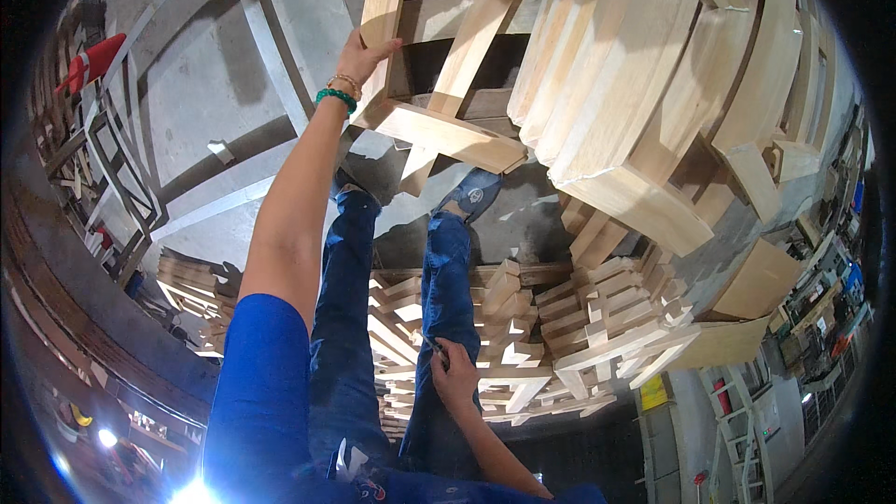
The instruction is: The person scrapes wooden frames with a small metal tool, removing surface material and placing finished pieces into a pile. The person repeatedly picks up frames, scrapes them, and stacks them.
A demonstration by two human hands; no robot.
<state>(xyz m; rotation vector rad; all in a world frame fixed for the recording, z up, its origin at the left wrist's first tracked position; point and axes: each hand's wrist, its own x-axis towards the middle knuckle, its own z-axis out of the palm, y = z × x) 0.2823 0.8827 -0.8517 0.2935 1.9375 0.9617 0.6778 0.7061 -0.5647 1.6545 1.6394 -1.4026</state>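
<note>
Overhead, left hand (359,54) on wooden frame (439,84).

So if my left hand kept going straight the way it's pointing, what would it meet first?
Your left hand already rests on the pale wooden frame; pushing on, it would likely press into that frame's upright rail.

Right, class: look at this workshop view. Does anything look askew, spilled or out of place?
Yes. The wood offcuts lie in a loose jumble on the floor, pointing every way, unlike the neat frame stack. The left hand grips a frame that sits tilted. The right hand rests on the leg.
</note>
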